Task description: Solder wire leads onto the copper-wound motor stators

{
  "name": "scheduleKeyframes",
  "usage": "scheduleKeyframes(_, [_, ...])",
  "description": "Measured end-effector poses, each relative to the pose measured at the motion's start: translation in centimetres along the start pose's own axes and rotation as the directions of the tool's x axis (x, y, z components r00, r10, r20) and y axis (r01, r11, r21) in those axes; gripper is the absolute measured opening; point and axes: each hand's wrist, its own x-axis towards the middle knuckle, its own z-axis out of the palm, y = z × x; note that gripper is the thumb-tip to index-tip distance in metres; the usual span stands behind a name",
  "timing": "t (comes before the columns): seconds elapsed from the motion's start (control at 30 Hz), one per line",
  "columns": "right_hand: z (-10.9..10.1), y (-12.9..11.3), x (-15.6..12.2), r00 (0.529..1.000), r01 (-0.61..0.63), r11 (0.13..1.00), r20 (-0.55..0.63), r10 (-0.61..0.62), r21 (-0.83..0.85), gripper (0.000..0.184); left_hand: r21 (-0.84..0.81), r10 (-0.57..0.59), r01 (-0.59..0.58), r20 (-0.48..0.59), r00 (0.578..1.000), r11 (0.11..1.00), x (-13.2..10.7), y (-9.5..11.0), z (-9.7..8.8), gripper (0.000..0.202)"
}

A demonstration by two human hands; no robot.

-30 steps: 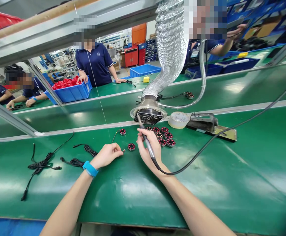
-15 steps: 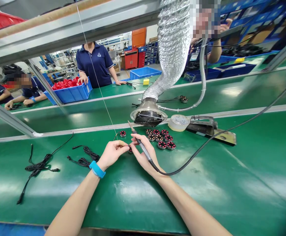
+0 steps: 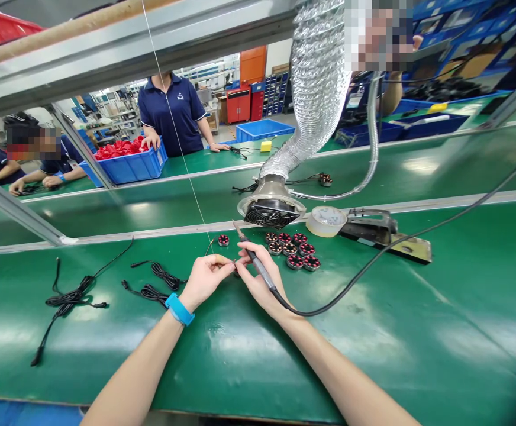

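A soldering iron [image 3: 260,269] rests in my right hand [image 3: 264,284], its tip pointing up and away and its cable trailing right. The thumb and a finger of that hand also reach a small piece between both hands. My left hand [image 3: 207,278], with a blue wristband [image 3: 180,309], pinches at the same spot; the piece is mostly hidden by the fingers. One round part with a red-and-black face [image 3: 223,240] lies just beyond my hands. Several similar round parts [image 3: 294,262] are grouped to the right. Thin wire [image 3: 190,177] hangs down from above, ending near my left hand.
Coiled black cables [image 3: 74,299] lie on the green table at left. An extractor hood [image 3: 272,204] hangs beyond my hands. Right of it are a tape roll [image 3: 326,221] and a metal tool [image 3: 384,236]. Co-workers sit and stand across the bench, by a blue bin [image 3: 129,168].
The view has shifted slightly. Both hands stay together in nearly the same place, fingers moving only a little, and the soldering iron is still in my right hand.
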Motion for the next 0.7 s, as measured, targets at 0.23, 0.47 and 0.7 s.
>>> scheduleKeyframes(0.23, [0.2,0.2,-0.4,0.997,-0.074,0.997,0.007,0.074,0.030,0.033,0.045,0.010,-0.008,-0.028,1.000,0.999,0.1,-0.4,-0.2,0.036])
scheduleKeyframes(0.47, [0.3,-0.4,-0.4,1.000,0.022,0.994,-0.013,-0.024,-0.109,0.039,0.060,-0.018,0.021,-0.053,0.998,0.998,0.2,-0.9,-0.1,0.028])
scheduleKeyframes(0.7, [0.3,-1.0,-0.3,0.982,0.177,0.978,0.080,-0.168,-0.111,0.040,0.336,0.055,-0.068,0.048,0.997,0.939,-0.4,-0.6,0.3,0.025])
